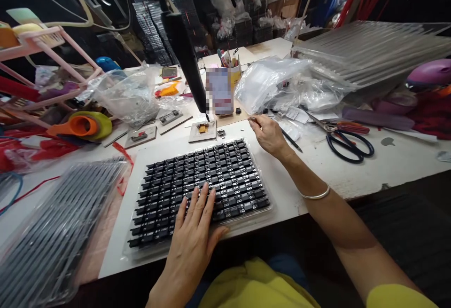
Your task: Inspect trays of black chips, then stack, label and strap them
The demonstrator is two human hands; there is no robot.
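Observation:
A clear plastic tray (243,215) holds rows of small black electronic parts (200,171) on the table. Across the front rows lies my left hand (193,225), flat with its fingers spread. My right hand (269,134) is past the tray's far right corner, its thumb and index finger pinched together. Whatever is between those fingertips is too small to make out. Beyond the tray a black powered screwdriver (188,63) hangs with its tip down at a small fixture block (202,130). Several tiny metal pieces (221,133) lie beside that block.
Scissors (347,143) and a black pen (292,139) lie to the right. Clear plastic bags (275,82) and stacked trays (369,54) stand behind them. Another stack of trays (66,223) is at the left, near an orange tape roll (79,127). A phone (221,94) stands at the back.

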